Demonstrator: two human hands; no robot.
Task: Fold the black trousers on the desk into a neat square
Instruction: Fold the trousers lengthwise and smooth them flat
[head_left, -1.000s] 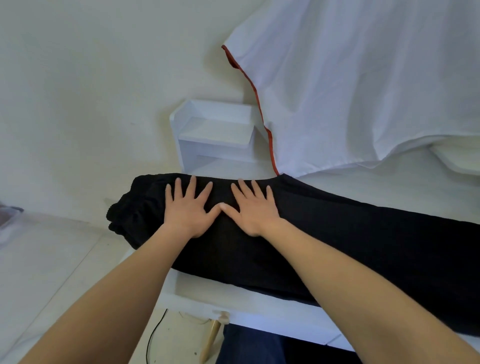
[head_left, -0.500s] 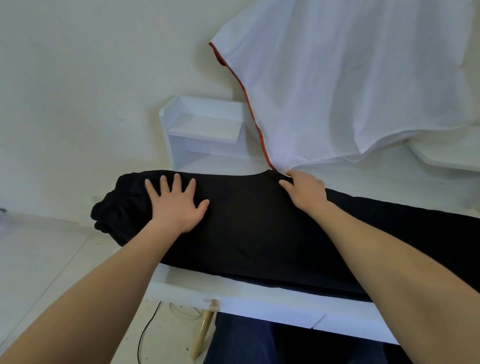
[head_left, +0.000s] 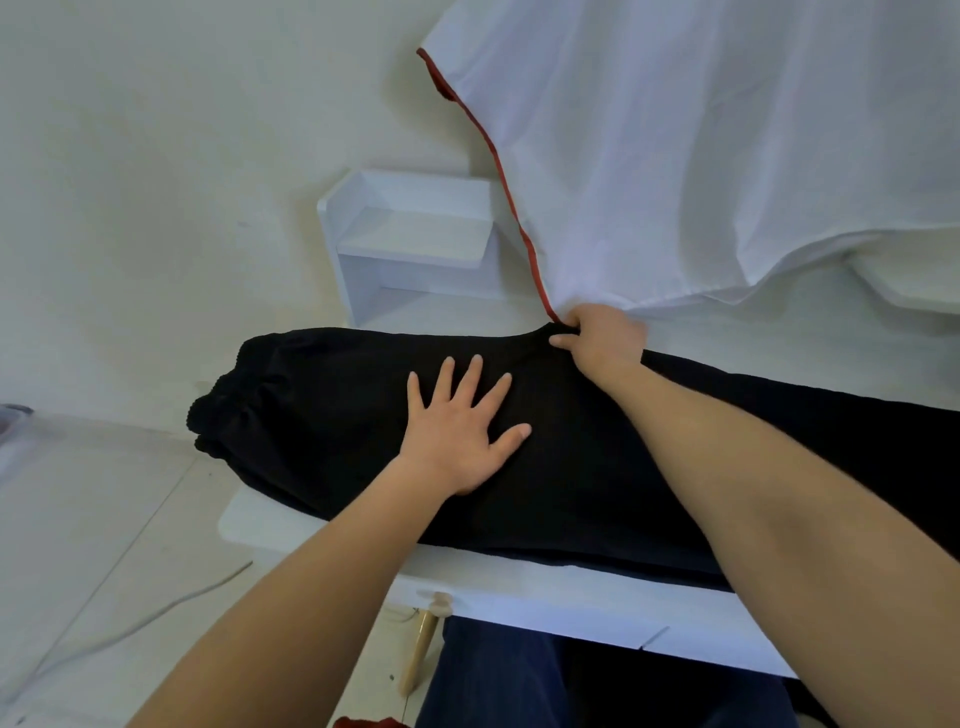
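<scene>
The black trousers (head_left: 322, 426) lie lengthwise across the white desk (head_left: 550, 597), folded leg on leg, with the gathered waistband hanging over the left end. My left hand (head_left: 462, 436) rests flat on the cloth near the seat, fingers spread. At the far edge, my right hand (head_left: 602, 340) pinches the pointed crotch corner of the trousers, fingers curled on the fabric. The legs run off to the right, partly hidden under my right forearm.
A white cloth with a red hem (head_left: 701, 156) hangs over the back of the desk, touching the trousers' far edge. A small white shelf unit (head_left: 410, 244) stands at the back left. A cable (head_left: 130, 629) lies on the floor left of the desk.
My right hand slid from beside the left hand to the far edge and closed on the crotch corner. My left hand shifted slightly right, staying flat on the trousers.
</scene>
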